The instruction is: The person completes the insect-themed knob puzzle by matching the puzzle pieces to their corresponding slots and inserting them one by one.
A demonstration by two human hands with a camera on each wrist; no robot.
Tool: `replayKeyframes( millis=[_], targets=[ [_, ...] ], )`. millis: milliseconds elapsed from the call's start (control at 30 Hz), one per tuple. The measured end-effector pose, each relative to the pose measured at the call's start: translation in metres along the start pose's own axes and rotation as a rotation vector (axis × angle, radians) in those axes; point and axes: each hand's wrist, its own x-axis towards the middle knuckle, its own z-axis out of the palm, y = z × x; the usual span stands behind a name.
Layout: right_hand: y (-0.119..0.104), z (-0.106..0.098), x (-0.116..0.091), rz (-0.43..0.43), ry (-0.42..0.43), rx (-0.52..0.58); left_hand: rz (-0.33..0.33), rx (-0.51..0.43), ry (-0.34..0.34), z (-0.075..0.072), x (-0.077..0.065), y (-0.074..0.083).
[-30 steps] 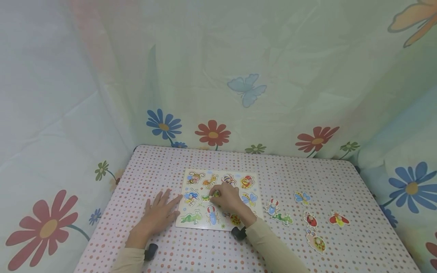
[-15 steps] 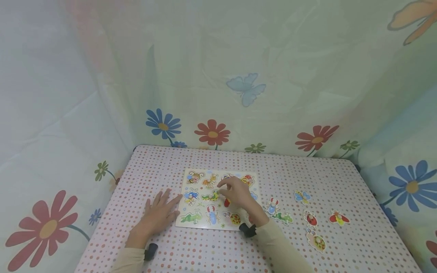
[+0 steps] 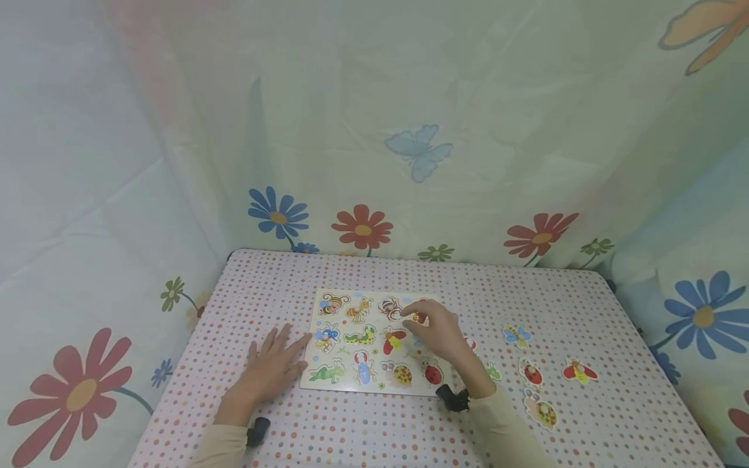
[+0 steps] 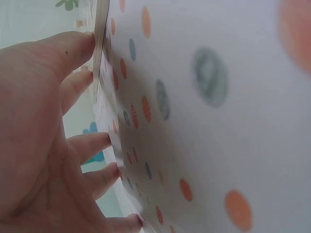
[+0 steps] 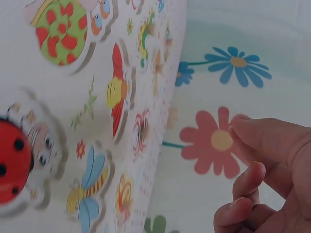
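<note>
A wooden insect puzzle board (image 3: 351,389) lies on the dotted table, with a green caterpillar (image 3: 360,335) in its middle row. Beside the board's left edge, my left hand (image 3: 266,367) rests with fingers spread; in the left wrist view the thumb and forefinger (image 4: 77,87) touch the board's wooden edge. Over the board's right part hovers my right hand (image 3: 440,330), thumb and forefinger bent toward each other with a gap and nothing between them. It covers part of the right column. A ladybird (image 5: 12,162) and a blue-winged bee (image 5: 87,196) show large in the right wrist view.
Loose insect pieces lie right of the board: a blue-winged bee (image 3: 517,336), a ladybird (image 3: 531,373), a red-winged bug (image 3: 580,371) and a snail (image 3: 541,411). A green piece (image 3: 493,371) is half hidden behind the right forearm. Flower-printed cloth (image 3: 328,130) hangs behind the table.
My right hand has let go of the caterpillar on the board and moved right across it, uncovering the spider and the red-winged bug. The left hand has stayed in place.
</note>
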Motion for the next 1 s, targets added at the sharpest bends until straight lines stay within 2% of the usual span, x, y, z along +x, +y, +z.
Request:
replayKeyframes(
  millis=[400,667,767,1000],
  targets=[
    [0.038,-0.037,-0.036,0.085,0.13,-0.04,-0.001,-0.002,-0.001,0.005,0.0,-0.002],
    [0.073,-0.059,-0.06,0.132,0.252,-0.048,-0.006,0.002,0.0,0.003,0.001,-0.003],
    [0.087,-0.067,-0.069,0.187,0.318,-0.058,-0.013,-0.001,-0.013,0.004,0.001,-0.002],
    [0.123,-0.092,-0.092,0.255,0.424,-0.108,-0.007,-0.01,-0.009,0.003,0.001,-0.003]
  ],
)
